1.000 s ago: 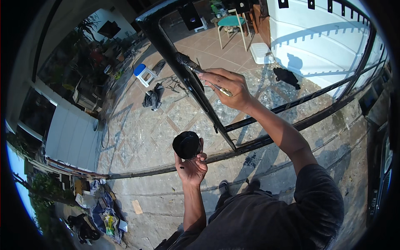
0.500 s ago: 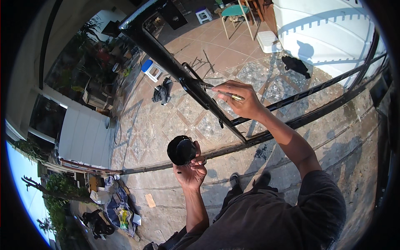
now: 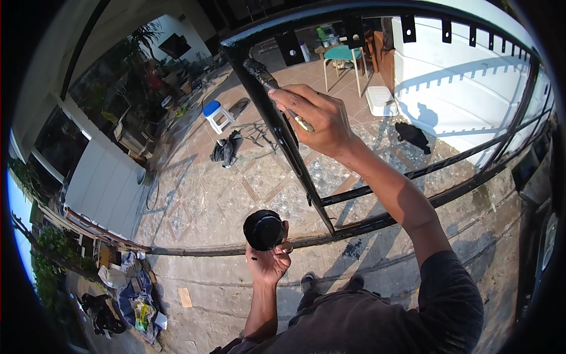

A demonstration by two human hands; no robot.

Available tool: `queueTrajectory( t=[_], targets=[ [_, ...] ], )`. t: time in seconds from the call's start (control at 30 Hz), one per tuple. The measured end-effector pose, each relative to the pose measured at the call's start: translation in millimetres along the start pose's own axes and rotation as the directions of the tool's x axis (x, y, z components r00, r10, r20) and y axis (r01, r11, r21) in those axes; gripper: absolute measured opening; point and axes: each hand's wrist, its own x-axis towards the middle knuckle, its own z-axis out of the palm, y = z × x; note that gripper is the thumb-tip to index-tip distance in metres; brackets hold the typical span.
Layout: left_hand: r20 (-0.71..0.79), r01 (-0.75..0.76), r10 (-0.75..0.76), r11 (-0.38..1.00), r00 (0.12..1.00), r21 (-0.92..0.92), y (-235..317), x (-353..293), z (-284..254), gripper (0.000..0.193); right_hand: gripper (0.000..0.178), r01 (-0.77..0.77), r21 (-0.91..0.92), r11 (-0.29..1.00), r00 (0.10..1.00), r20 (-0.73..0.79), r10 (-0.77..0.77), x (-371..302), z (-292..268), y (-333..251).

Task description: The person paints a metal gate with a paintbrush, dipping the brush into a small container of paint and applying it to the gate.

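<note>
In my right hand (image 3: 321,120) is a paintbrush (image 3: 266,76), gripped by its handle with the fingers closed. Its dark bristles touch the upright bar of a black metal gate frame (image 3: 293,154), close to the top corner. My left hand (image 3: 269,264) holds up a small round cup of black paint (image 3: 263,230), with fingers wrapped round its side and base. The cup's mouth faces up toward me, and its inside looks black. A dark spot marks the left palm. The frame's top rail carries several hanging tabs (image 3: 354,32) with holes.
Beyond the frame lies a tiled patio with a blue-topped stool (image 3: 218,115), a dark crumpled cloth (image 3: 226,150), a green chair (image 3: 343,54) and a black cloth (image 3: 413,137). A white panel (image 3: 454,82) stands at right. Assorted bags (image 3: 138,295) lie lower left.
My right hand has carried the brush up the upright bar, from its middle to near the top corner. The view has shifted, and the cup stays in my left hand.
</note>
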Motion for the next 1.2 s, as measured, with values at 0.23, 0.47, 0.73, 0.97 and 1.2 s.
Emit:
queueTrajectory(
  t=[0.23, 0.47, 0.73, 0.97, 1.2],
  targets=[
    [0.061, 0.048, -0.042, 0.994, 0.997, -0.095, 22, 3, -15, 0.076, 0.028, -0.038, -0.035, 0.999, 0.996, -0.076, 0.036, 16, 3, -17],
    [0.048, 0.128, -0.127, 0.992, 0.991, -0.02, 74, 5, -24, 0.066, 0.02, -0.011, 0.003, 1.0, 0.987, 0.162, 0.01, 45, -13, -36],
    [0.03, 0.283, -0.281, 0.958, 0.959, -0.051, 177, 15, -34, 0.074, 0.026, -0.372, 0.045, 0.927, 0.918, -0.133, 0.374, 116, -53, -16],
    [0.04, 0.403, -0.403, 0.915, 0.915, 0.009, 259, 35, -31, 0.066, 0.036, -0.539, -0.123, 0.833, 0.815, -0.328, 0.479, 114, -76, -6],
    [0.03, 0.516, -0.516, 0.854, 0.856, -0.059, 274, 58, -35, 0.068, 0.032, -0.587, -0.182, 0.789, 0.764, -0.445, 0.466, 104, -80, -12]
  ],
)
